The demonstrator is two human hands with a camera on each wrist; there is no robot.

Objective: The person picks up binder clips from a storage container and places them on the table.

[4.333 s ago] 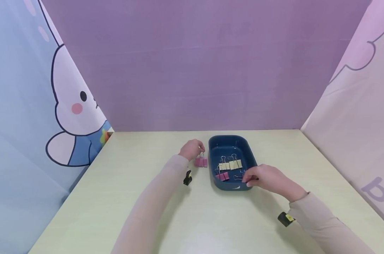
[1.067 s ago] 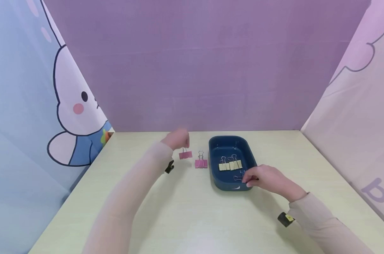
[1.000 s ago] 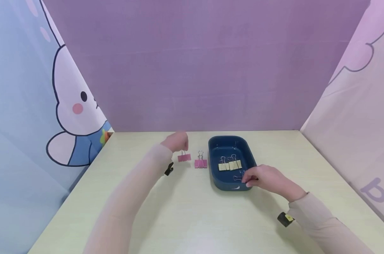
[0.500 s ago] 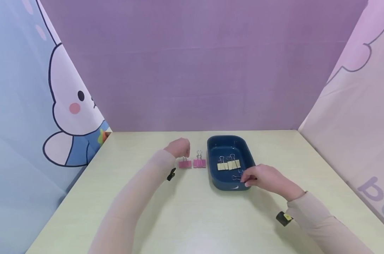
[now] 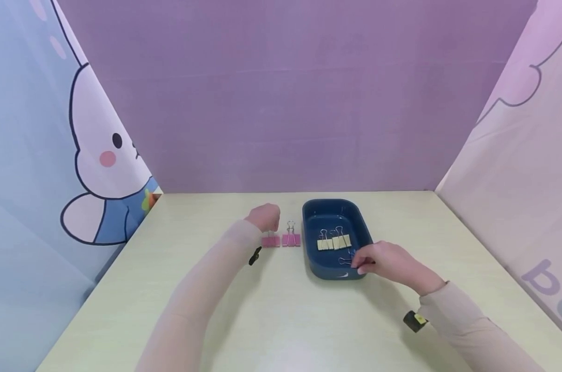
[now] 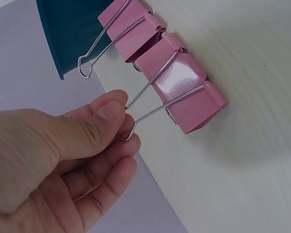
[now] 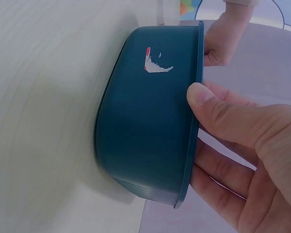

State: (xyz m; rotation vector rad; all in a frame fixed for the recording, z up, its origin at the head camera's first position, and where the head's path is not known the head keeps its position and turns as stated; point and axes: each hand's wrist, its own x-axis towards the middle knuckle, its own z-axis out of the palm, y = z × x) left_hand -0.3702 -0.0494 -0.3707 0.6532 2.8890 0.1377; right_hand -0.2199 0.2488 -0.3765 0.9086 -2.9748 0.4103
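My left hand [image 5: 264,217] pinches the wire handle of a pink binder clip [image 6: 177,80] between thumb and fingers. That clip stands on the table, its body side by side with a second pink binder clip [image 5: 291,239], left of the blue tray [image 5: 312,258]. My right hand [image 5: 388,261] grips the tray's near right rim, thumb outside and fingers inside, as the right wrist view shows. Two pale yellow binder clips [image 5: 325,244] lie in the tray. Near the right fingers lies another clip with a wire handle [image 5: 344,261], its body mostly hidden by the hand.
The pale wooden table [image 5: 290,320] runs back to a purple backdrop [image 5: 281,103]. Printed cloth walls [image 5: 25,206] stand on the left and right. A torn white label [image 7: 156,63] sticks to the tray's near outer wall.
A pink binder clip seen earlier in the tray was carried left over the table by my left hand, then lowered beside the other pink clip. My right hand keeps its hold on the rim.
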